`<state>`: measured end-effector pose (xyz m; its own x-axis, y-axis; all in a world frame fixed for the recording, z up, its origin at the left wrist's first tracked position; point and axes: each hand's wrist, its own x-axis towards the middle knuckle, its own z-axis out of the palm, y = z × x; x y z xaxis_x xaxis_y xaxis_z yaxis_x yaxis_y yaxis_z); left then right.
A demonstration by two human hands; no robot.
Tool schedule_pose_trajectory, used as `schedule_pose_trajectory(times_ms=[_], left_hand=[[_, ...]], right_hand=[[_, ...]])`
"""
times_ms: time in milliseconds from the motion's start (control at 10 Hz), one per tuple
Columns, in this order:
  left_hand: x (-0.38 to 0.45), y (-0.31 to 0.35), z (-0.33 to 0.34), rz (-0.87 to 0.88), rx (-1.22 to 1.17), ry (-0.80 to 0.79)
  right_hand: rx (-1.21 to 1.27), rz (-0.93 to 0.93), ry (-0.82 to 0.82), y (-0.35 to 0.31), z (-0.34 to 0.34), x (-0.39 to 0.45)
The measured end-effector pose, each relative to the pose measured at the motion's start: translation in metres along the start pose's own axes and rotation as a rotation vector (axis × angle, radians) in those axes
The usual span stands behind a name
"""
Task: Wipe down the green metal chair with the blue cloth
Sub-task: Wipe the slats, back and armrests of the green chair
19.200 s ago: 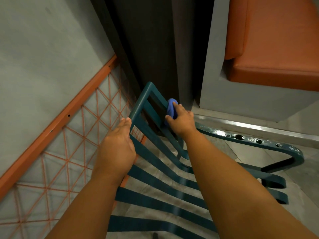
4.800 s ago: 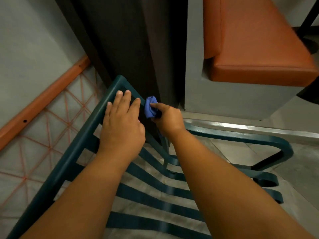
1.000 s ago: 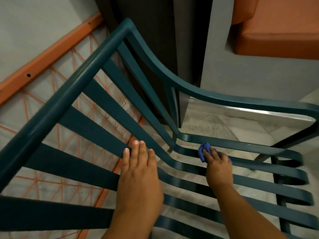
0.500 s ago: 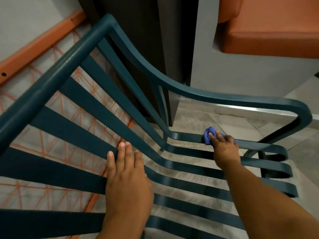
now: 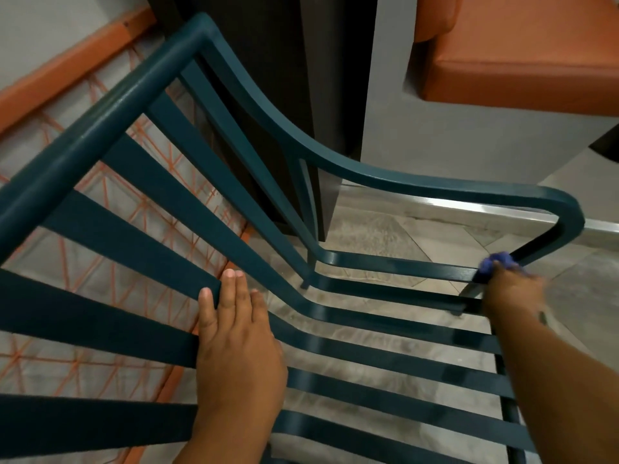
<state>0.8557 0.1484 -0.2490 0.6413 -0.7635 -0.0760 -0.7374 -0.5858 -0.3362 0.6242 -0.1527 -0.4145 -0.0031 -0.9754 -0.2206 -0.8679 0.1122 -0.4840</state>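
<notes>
The green metal chair (image 5: 351,175) fills the view, its slatted back at the left and its slatted seat running to the right. My left hand (image 5: 237,343) lies flat with straight fingers on the slats where back meets seat. My right hand (image 5: 512,289) grips the bunched blue cloth (image 5: 499,262) and presses it on the far seat slat, close to the front end of the armrest. Only a small part of the cloth shows past my fingers, and the hand is blurred.
A dark column (image 5: 284,78) and a grey bench base (image 5: 469,139) with an orange cushion (image 5: 522,45) stand just behind the chair. An orange rail (image 5: 67,72) and an orange lattice wall (image 5: 110,236) lie to the left. Grey stone floor (image 5: 385,236) shows under the slats.
My right hand has slid the cloth along the far seat slat to the right, from near the backrest to the armrest's front end. My left hand has stayed on the slats.
</notes>
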Motion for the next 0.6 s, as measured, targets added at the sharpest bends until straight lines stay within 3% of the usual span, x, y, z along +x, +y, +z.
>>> schedule_pose_trajectory(times_ms=[100,200,300,400,500,600], left_hand=[[-0.001,0.001,-0.001,-0.004,-0.017,0.001],[-0.002,-0.001,-0.004,0.02,-0.069,-0.006],[-0.004,-0.009,-0.008,0.044,-0.181,0.014],[-0.01,-0.018,-0.022,0.086,-0.337,0.092],[-0.016,-0.031,-0.048,0.069,-0.513,0.262],[-0.023,-0.049,-0.08,0.081,-0.535,0.449]], right_hand=[[-0.018,-0.138,-0.069,-0.046,0.029,-0.044],[0.173,0.073,-0.335,-0.113,0.056,-0.08],[0.363,-0.168,-0.487,-0.169,0.062,-0.12],[0.675,-0.287,-0.565,-0.217,0.052,-0.182],[0.882,-0.32,-0.48,-0.243,0.031,-0.237],[1.015,-0.419,-0.548,-0.264,-0.003,-0.28]])
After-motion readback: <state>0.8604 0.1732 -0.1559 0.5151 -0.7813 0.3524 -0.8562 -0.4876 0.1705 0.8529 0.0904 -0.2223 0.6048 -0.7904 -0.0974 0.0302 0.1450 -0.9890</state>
